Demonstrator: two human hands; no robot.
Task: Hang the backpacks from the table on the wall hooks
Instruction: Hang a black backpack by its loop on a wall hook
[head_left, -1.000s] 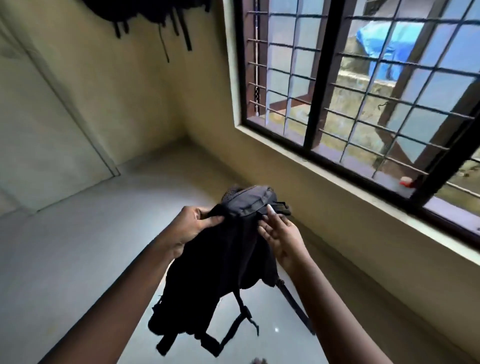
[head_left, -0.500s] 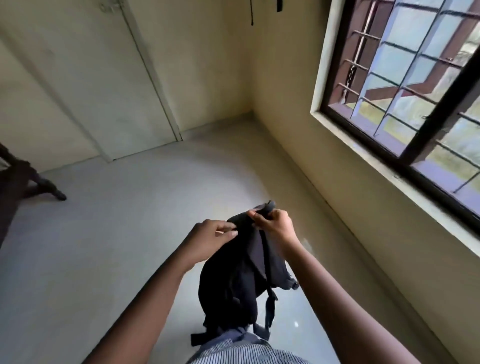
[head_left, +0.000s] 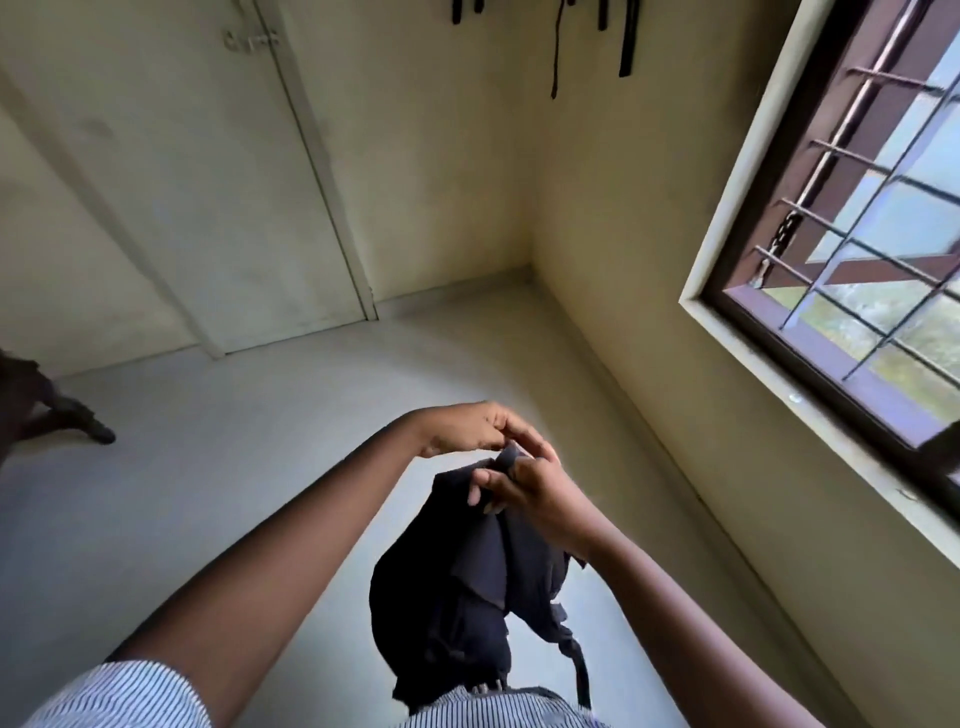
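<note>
A dark backpack (head_left: 462, 597) hangs in mid-air in front of the person, clear of the floor (head_left: 260, 467), held at its top. The right hand (head_left: 524, 488) is closed on the fabric at the top edge; the left hand (head_left: 467, 428) pinches the small loop beside it with its fingertips. Straps (head_left: 626, 36) of bags already on the wall dangle at the top of the view, near the window (head_left: 852, 249); the hooks themselves are out of sight. Risk: the fingertip pinch is slight, so the loop may slip free or close up before it reaches a hook, and the loose lower strap (head_left: 579, 670) could snag.
</note>
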